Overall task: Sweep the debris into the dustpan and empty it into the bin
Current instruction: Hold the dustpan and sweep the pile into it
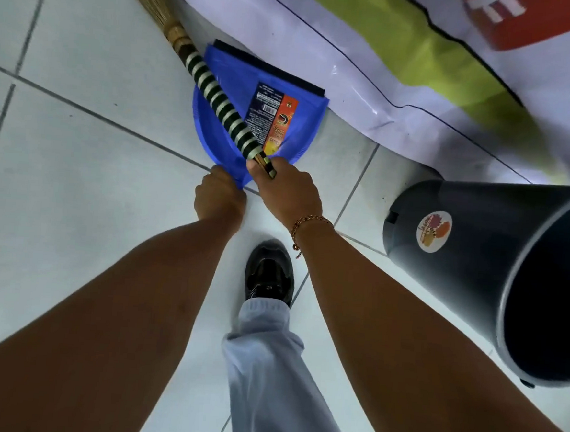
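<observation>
A blue dustpan with a black rubber lip and a printed label lies on the white tiled floor, lip toward a banner. My left hand is closed around its handle end. A straw broom with a green-and-white striped handle lies diagonally across the pan, bristles at the upper left. My right hand grips the end of that handle. A dark grey bin with a round sticker stands at the right, its open mouth facing me. No debris is visible.
A white, green and red vinyl banner lies on the floor beyond the dustpan. My own shoe and pale trouser leg stand between my arms. White floor tiles stretch to the left.
</observation>
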A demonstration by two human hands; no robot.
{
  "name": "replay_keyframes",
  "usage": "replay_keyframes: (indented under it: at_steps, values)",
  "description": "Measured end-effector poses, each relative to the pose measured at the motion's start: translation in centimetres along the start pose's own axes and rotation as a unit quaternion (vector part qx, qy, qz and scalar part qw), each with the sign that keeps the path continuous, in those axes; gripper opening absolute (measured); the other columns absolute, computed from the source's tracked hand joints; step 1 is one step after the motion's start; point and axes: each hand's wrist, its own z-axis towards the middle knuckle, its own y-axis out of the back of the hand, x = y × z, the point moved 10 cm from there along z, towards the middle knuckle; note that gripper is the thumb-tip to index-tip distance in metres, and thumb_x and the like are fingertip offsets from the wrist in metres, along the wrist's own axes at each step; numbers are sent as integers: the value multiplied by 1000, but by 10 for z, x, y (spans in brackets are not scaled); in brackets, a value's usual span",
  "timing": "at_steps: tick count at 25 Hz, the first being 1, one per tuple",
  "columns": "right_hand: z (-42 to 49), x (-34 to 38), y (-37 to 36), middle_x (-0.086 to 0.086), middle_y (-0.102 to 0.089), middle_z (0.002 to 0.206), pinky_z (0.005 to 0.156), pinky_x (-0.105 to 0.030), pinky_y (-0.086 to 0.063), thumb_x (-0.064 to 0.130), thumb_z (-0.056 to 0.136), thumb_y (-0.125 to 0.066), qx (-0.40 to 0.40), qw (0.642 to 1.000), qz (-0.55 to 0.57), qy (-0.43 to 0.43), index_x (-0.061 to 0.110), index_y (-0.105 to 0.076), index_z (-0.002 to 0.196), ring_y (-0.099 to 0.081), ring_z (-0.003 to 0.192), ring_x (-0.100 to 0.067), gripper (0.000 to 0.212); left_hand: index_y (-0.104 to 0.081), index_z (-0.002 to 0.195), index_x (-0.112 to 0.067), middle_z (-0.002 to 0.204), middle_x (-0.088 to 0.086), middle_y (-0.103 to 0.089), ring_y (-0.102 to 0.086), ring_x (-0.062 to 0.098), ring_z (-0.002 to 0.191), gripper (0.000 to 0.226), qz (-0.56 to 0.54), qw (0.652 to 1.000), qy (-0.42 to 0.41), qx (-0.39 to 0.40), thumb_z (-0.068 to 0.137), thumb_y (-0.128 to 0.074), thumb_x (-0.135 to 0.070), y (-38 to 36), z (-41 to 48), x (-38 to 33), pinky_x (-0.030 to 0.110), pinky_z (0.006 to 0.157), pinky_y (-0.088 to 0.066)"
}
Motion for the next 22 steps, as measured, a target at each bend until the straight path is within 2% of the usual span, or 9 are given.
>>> replay_keyframes:
  at_steps: [3,5,7,10,12,15,17,19,22]
  values:
    - [-32,40,-4,-21,-66,112,88,-41,-46,28,93,-52,-16,998,-42,49,3,-59,112,-57,106,-39,32,-47,118,1,121,21,-58,-54,39,114,35,-8,999,26,18,86,-55,-11,31,-17,33,43,93,-47]
    - [-56,61,-16,-20,-63,119,90,-41,-46,14,89,-54,-11,998,-22,58,8,-53,123,-56,110,-39,35,-46,119,1,122,21,-58,-53,39,115,38,-19,998,45,28,85,-57,-10,58,-33,72,43,94,-46]
    - [-86,93,-37,-16,-61,126,93,-40,-45,20,90,-53,-14,998,11,59,18,-42,136,-55,114,-35,47,-46,119,1,121,20,-58,-54,39,114,41,-27,997,66,34,83,-61,-10,92,-47,127,42,93,-47]
    - [-121,146,-93,-18,-67,108,85,-40,-48,43,94,-45,18,999,9,38,15,-55,118,-59,103,-37,39,-46,117,1,117,19,-61,-57,38,110,43,-42,994,94,28,80,-66,-10,143,-63,218,40,89,-49]
    - [-144,189,-140,-20,-67,106,81,-39,-48,33,93,-50,29,999,16,39,4,-59,107,-60,100,-38,33,-47,116,1,115,19,-62,-58,37,108,44,-55,992,112,20,79,-67,-9,180,-71,283,40,87,-48]
    - [-161,238,-186,-19,-64,113,81,-38,-48,13,88,-51,-9,999,19,37,5,-48,118,-60,104,-38,32,-45,118,2,117,20,-61,-56,39,110,45,-78,988,131,5,79,-66,-8,222,-77,365,41,89,-48]
    - [-168,263,-215,-19,-59,120,85,-40,-46,18,91,-47,-41,999,-9,34,16,-34,135,-57,109,-38,46,-44,119,5,119,23,-59,-55,41,112,47,-67,988,138,1,80,-66,-8,244,-75,426,42,92,-47]
    - [-163,267,-228,-23,-55,122,91,-45,-45,36,96,-41,-74,995,-64,18,21,-30,140,-55,112,-41,48,-44,117,6,117,25,-60,-55,42,110,45,-55,989,140,2,81,-66,-9,256,-71,472,43,93,-46]
    - [-143,274,-250,-25,-55,123,92,-43,-44,30,96,-45,-109,987,-116,9,3,-45,126,-53,112,-41,40,-45,116,9,115,28,-60,-55,44,111,46,-32,988,151,5,81,-67,-12,265,-52,541,45,93,-45]
